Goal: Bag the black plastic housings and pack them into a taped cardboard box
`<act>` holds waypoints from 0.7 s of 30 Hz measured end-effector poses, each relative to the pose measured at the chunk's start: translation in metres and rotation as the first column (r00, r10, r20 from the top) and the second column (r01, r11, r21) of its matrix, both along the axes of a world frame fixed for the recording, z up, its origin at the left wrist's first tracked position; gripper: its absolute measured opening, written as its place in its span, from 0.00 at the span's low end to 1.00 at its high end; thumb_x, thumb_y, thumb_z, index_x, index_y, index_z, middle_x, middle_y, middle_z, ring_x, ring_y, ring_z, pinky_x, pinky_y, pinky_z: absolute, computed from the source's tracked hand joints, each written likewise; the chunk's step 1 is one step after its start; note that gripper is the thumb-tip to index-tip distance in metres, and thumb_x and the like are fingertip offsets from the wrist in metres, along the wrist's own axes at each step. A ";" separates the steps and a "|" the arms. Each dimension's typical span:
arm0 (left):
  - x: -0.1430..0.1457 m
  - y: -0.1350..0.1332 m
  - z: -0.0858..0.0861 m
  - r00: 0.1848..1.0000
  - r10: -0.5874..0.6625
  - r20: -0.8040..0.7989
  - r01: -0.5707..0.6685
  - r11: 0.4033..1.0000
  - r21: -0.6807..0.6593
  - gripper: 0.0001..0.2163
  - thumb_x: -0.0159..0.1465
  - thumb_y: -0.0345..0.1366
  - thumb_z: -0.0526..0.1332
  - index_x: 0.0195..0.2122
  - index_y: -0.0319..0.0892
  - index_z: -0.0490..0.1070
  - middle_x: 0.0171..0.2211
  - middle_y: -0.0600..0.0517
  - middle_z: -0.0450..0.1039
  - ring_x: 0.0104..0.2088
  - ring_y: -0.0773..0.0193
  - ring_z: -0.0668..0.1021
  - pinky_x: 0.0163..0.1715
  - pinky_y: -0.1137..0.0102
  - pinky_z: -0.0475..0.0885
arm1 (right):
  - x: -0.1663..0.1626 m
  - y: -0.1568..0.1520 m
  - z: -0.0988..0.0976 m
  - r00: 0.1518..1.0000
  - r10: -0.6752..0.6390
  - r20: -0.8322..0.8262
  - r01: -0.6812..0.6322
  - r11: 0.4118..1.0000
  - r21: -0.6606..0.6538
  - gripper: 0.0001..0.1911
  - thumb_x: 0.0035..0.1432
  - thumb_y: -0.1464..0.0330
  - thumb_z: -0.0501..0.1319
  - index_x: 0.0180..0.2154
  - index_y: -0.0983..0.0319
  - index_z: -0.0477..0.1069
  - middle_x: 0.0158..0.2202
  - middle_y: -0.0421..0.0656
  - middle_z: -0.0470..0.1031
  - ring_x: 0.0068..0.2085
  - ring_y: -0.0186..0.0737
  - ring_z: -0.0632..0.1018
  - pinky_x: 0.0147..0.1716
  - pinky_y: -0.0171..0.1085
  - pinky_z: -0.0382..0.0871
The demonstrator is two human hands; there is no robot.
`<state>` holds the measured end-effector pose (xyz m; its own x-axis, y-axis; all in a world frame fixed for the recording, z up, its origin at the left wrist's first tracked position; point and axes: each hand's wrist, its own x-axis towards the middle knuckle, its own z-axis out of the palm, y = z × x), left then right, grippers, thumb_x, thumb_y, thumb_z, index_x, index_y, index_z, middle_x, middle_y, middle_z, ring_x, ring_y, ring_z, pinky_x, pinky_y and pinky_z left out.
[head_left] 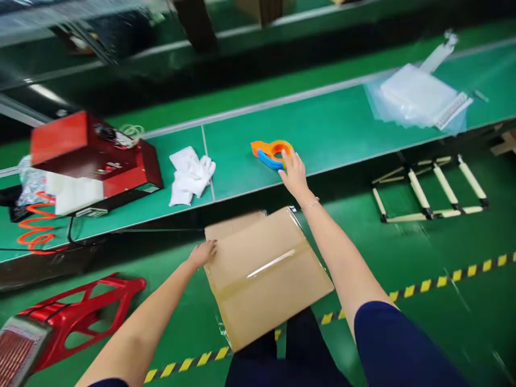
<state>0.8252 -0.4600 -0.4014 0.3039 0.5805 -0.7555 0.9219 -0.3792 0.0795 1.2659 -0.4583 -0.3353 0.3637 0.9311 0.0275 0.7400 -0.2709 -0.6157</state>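
A taped cardboard box [266, 269] is tilted in front of my legs, below the front edge of the green bench. My left hand [204, 252] grips its left edge, fingers curled over the cardboard; part of the grip is hidden. On the bench lies an orange and blue tape dispenser [266, 156]. My right hand [295, 174] reaches over the box to its right end, with thumb and fingers around the ring. A pair of white gloves [191, 174] lies on the bench, left of the dispenser.
Left on the bench [334, 129] stands a red machine [92, 161] beside a coiled orange hose [36, 226]. Clear plastic bags [419, 97] lie at the right. A red stool-like frame [92, 312] and a cream tubular rack [435, 188] stand on the floor, near yellow-black tape [441, 281].
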 end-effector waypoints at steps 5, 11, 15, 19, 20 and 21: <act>0.140 -0.001 -0.022 0.975 -0.034 0.218 0.048 0.997 -0.061 0.26 0.70 0.37 0.51 0.68 0.35 0.60 0.69 0.38 0.62 0.69 0.51 0.67 0.69 0.62 0.59 | 0.000 -0.293 -0.061 0.552 -0.679 -0.483 0.688 0.699 -0.195 0.40 0.62 0.42 0.51 0.63 0.63 0.68 0.66 0.52 0.65 0.67 0.47 0.66 0.72 0.51 0.54; 0.272 0.007 -0.050 0.898 0.024 0.440 0.037 0.991 -0.129 0.23 0.70 0.39 0.53 0.65 0.38 0.65 0.65 0.42 0.70 0.63 0.54 0.73 0.65 0.61 0.64 | -0.125 -0.457 -0.113 0.137 -0.816 -0.561 0.623 0.512 -0.592 0.53 0.37 0.32 0.63 0.55 0.62 0.74 0.60 0.57 0.72 0.62 0.57 0.73 0.65 0.55 0.66; 0.284 0.016 -0.049 0.884 0.087 0.460 0.003 0.982 -0.191 0.21 0.69 0.42 0.54 0.61 0.40 0.70 0.59 0.44 0.74 0.57 0.55 0.76 0.59 0.63 0.70 | -0.148 -0.427 -0.139 -0.032 -0.752 -0.659 0.617 0.503 -0.605 0.53 0.46 0.36 0.61 0.65 0.63 0.65 0.69 0.53 0.61 0.70 0.50 0.64 0.72 0.49 0.57; 0.290 0.019 -0.048 0.888 0.108 0.447 -0.014 0.978 -0.208 0.17 0.65 0.39 0.58 0.52 0.41 0.73 0.51 0.47 0.78 0.51 0.57 0.78 0.53 0.64 0.74 | -0.145 -0.415 -0.149 -0.153 -0.671 -0.726 0.659 0.478 -0.581 0.46 0.43 0.41 0.66 0.58 0.62 0.71 0.70 0.52 0.58 0.71 0.52 0.61 0.72 0.49 0.55; 0.294 0.020 -0.049 0.892 0.110 0.439 -0.017 0.977 -0.211 0.15 0.63 0.38 0.58 0.49 0.41 0.74 0.48 0.48 0.78 0.49 0.58 0.78 0.50 0.65 0.74 | -0.144 -0.416 -0.150 -0.173 -0.651 -0.739 0.666 0.475 -0.575 0.43 0.42 0.43 0.67 0.55 0.62 0.73 0.70 0.52 0.59 0.71 0.52 0.62 0.71 0.49 0.57; 0.298 0.020 -0.050 0.896 0.112 0.429 -0.020 0.977 -0.214 0.12 0.62 0.36 0.58 0.46 0.42 0.74 0.46 0.49 0.78 0.46 0.59 0.78 0.48 0.66 0.74 | -0.144 -0.416 -0.151 -0.193 -0.636 -0.747 0.672 0.469 -0.573 0.40 0.41 0.44 0.68 0.51 0.62 0.75 0.70 0.52 0.60 0.70 0.52 0.64 0.70 0.49 0.59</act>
<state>1.1228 -0.4400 -0.4513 0.5954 0.4623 -0.6570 0.7987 -0.2522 0.5463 1.1219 -0.8742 -0.4861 0.5752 0.1883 -0.7960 -0.7652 -0.2200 -0.6050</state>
